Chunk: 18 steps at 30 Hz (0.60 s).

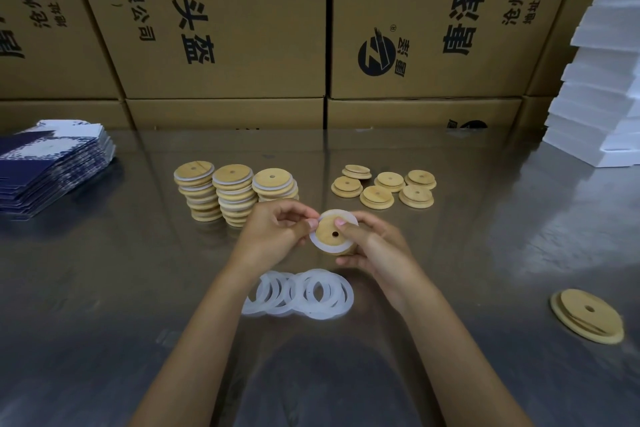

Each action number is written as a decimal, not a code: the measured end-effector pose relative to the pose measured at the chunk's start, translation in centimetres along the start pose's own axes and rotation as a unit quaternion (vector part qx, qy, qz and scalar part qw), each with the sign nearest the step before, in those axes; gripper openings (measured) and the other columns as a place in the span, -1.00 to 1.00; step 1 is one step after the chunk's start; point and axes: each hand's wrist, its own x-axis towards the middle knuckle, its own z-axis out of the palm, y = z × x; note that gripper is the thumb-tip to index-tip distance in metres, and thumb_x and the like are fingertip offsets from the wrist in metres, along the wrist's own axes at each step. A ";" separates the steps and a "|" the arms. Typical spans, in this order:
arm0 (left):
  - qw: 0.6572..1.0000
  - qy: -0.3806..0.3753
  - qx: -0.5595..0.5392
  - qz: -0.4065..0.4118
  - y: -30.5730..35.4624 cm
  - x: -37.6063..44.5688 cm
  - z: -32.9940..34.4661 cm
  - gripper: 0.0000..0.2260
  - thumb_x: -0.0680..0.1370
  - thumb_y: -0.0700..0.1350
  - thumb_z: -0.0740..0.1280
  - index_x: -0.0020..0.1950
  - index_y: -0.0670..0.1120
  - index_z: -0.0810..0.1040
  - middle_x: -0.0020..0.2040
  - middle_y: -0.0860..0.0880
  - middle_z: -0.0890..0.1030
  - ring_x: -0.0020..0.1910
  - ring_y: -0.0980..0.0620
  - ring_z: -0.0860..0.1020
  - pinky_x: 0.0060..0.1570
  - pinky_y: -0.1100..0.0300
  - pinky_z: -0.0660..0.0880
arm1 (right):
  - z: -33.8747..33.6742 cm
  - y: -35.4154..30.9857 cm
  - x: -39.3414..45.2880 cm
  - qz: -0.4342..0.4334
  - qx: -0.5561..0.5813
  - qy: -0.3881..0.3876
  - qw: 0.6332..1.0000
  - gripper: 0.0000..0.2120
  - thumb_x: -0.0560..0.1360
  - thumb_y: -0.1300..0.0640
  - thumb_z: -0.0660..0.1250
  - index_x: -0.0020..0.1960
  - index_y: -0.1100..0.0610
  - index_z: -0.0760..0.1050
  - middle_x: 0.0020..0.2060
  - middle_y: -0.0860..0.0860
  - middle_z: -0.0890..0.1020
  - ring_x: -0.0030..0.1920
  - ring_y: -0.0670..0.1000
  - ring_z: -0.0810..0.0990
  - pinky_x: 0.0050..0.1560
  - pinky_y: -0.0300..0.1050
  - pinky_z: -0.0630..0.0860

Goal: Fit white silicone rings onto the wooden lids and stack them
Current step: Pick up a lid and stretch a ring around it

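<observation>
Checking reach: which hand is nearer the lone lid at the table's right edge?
Right. The right hand sits left of the lone lid, gripping the lid being fitted; the left hand is farther left.

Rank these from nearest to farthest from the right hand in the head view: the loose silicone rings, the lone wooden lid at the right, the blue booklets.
From the right hand:
1. Loose silicone rings, just below it, toward the person.
2. Lone wooden lid, off to the right on the table.
3. Blue booklets, far left edge of the table.
</observation>
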 end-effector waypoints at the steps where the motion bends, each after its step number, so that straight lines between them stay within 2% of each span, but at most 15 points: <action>1: 1.000 0.003 0.001 0.008 0.1 0.0 0.0 -0.89 0.49 -0.29 0.44 -0.13 -0.08 0.68 -0.21 -0.08 0.70 -0.32 0.12 0.60 -0.24 0.29 0.56 | 0.1 0.1 -0.1 0.001 0.004 -0.002 1.000 -0.79 0.56 0.15 0.42 0.14 0.25 0.60 -0.05 0.14 0.67 -0.14 -0.01 0.66 -0.15 -0.08 0.65; 3: 1.000 0.003 -0.002 0.017 0.2 -0.1 0.1 -0.86 0.50 -0.29 0.43 -0.10 -0.06 0.70 -0.23 -0.02 0.70 -0.32 0.17 0.60 -0.26 0.34 0.55 | 0.4 0.2 -0.2 0.006 0.018 -0.003 1.000 -0.77 0.58 0.15 0.41 0.14 0.28 0.56 0.00 0.18 0.65 -0.08 0.04 0.70 -0.13 -0.06 0.67; 5: 1.000 -0.013 -0.005 0.026 0.3 -0.2 0.2 -0.83 0.51 -0.31 0.41 -0.03 -0.06 0.70 -0.21 0.00 0.69 -0.28 0.20 0.60 -0.24 0.36 0.53 | 0.5 0.4 -0.1 0.007 0.040 0.008 0.999 -0.77 0.60 0.16 0.37 0.17 0.29 0.52 0.13 0.25 0.63 0.10 0.16 0.68 -0.06 0.00 0.67; 7: 0.999 -0.029 0.017 0.038 0.3 -0.4 0.5 -0.78 0.52 -0.34 0.38 0.06 -0.07 0.69 -0.18 -0.03 0.66 -0.24 0.14 0.57 -0.17 0.28 0.53 | 0.5 0.5 -0.1 0.008 0.049 0.026 0.998 -0.76 0.61 0.17 0.36 0.20 0.28 0.50 0.18 0.26 0.62 0.19 0.21 0.65 0.01 0.03 0.67; 10: 0.996 -0.001 0.065 0.066 0.2 -0.4 0.9 -0.71 0.53 -0.38 0.31 0.09 -0.06 0.69 -0.11 -0.02 0.64 -0.18 0.11 0.56 -0.10 0.25 0.49 | 0.1 0.3 0.0 0.013 0.013 0.021 1.000 -0.81 0.56 0.21 0.41 0.14 0.26 0.54 0.11 0.26 0.67 0.12 0.18 0.67 0.16 0.05 0.62; 13: 0.991 0.003 0.095 0.091 0.2 -0.4 0.9 -0.67 0.53 -0.38 0.28 0.03 -0.02 0.71 -0.02 0.00 0.60 -0.05 0.12 0.56 -0.03 0.29 0.49 | 0.2 0.3 -0.1 0.025 -0.022 -0.023 0.999 -0.79 0.51 0.27 0.43 0.13 0.26 0.58 0.05 0.25 0.70 0.00 0.11 0.66 0.15 0.01 0.59; 15: 0.990 -0.010 0.100 0.102 0.1 -0.5 1.1 -0.68 0.53 -0.37 0.29 -0.01 0.00 0.72 -0.06 0.05 0.57 -0.09 0.17 0.54 -0.10 0.35 0.46 | 0.5 0.5 -0.2 0.024 -0.026 -0.039 0.999 -0.79 0.53 0.26 0.42 0.16 0.25 0.61 0.02 0.24 0.71 0.03 0.17 0.69 0.18 0.06 0.60; 18: 0.987 0.028 0.118 0.107 -0.1 -0.4 1.3 -0.78 0.52 -0.28 0.36 -0.03 0.03 0.68 -0.13 0.10 0.61 -0.19 0.19 0.53 -0.17 0.34 0.45 | 0.6 0.6 -0.1 0.008 -0.038 -0.016 0.999 -0.81 0.55 0.24 0.41 0.15 0.19 0.64 -0.01 0.18 0.73 0.09 0.20 0.69 0.23 0.15 0.58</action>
